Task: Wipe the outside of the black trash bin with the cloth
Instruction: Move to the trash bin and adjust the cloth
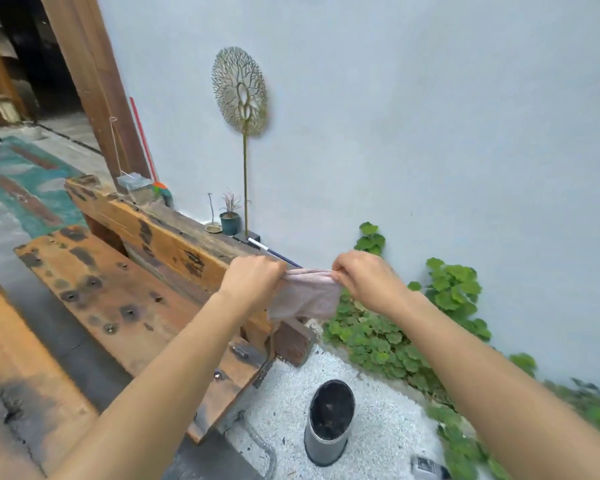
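Observation:
A small black cylindrical trash bin [329, 424] stands upright on white gravel near the bottom middle, its mouth open and dark inside. High above it I hold a pale pink cloth [307, 297] stretched out between both hands. My left hand [253, 282] pinches the cloth's left top corner. My right hand [364, 280] pinches the right top corner. The cloth hangs down in front of the wooden bench's end, well apart from the bin.
A worn wooden bench [125, 292] runs from the left to the centre. Green leafy plants [413, 323] grow along the pale wall on the right. A small potted plant [230, 220] and a round metal ornament [240, 91] stand on the bench's back ledge. White gravel [381, 427] surrounds the bin.

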Motion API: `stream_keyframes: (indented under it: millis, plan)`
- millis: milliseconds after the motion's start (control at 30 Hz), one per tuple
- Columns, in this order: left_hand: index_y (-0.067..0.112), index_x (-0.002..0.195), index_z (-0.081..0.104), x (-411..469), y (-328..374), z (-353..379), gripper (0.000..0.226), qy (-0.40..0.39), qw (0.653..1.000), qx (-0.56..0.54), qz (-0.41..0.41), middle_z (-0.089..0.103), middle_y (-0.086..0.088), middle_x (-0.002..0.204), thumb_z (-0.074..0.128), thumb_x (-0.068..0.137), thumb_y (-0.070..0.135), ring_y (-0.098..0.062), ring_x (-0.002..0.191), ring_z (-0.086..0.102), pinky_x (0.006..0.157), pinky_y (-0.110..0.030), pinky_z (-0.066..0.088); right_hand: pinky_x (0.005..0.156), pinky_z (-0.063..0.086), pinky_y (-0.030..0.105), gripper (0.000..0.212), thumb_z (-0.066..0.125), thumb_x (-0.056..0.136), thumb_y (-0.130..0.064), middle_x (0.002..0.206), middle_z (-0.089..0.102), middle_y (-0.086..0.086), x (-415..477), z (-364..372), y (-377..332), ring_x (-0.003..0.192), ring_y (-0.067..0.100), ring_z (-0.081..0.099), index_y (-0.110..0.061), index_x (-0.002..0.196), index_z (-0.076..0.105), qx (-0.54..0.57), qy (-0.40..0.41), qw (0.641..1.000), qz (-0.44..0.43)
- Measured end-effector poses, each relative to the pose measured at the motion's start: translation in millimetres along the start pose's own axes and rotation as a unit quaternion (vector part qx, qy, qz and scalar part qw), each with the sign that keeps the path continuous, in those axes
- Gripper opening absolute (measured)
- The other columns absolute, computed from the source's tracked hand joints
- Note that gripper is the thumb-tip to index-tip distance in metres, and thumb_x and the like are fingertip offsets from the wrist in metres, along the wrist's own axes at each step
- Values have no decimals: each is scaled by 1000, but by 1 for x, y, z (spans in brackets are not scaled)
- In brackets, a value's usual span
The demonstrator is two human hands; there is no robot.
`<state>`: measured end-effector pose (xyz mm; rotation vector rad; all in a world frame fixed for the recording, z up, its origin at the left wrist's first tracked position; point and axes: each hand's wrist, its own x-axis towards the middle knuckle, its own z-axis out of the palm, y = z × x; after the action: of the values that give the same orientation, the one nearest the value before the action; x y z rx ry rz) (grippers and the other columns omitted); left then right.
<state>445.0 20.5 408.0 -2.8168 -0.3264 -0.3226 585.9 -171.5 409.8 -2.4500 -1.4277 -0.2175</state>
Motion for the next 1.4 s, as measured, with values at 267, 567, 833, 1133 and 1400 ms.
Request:
stream_keyframes:
  millis: [267,567,833,1133,1400]
  plan:
    - [20,95,61,67,79,18,10,-3,997,0,78,70,-3,96,54,89,23,-31,88,70,62,-33,34,80,54,43,19,54,101,-34,102,67,1,-42,-8,80,95,24,63,-19,105,66,-47,8,995,90]
    - [21,94,64,144,157,56,8,17,994,-14,109,63,3,90,56,93,22,-25,81,67,63,-31,36,79,56,36,18,55,101,-30,98,67,-1,-57,7,188,91,19,63,-15,103,66,-32,11,993,117]
    - [15,86,75,191,221,125,10,72,985,-95,121,72,-6,116,75,77,13,-30,116,65,95,-43,51,78,48,25,19,57,100,-32,97,67,-4,-63,55,291,88,12,59,-17,105,67,25,30,991,131]
    - [10,92,74,174,274,229,16,27,985,-138,103,70,-8,124,74,77,6,-34,123,61,97,-45,51,75,54,33,17,59,99,-27,93,67,-1,-93,173,345,86,16,62,-14,105,69,89,15,986,138]
    - [7,87,72,138,302,364,10,-71,975,-182,109,71,-12,118,70,78,3,-38,122,60,94,-48,52,78,53,36,13,65,97,-21,96,68,0,-137,313,357,89,19,63,-12,106,70,145,-67,970,184]
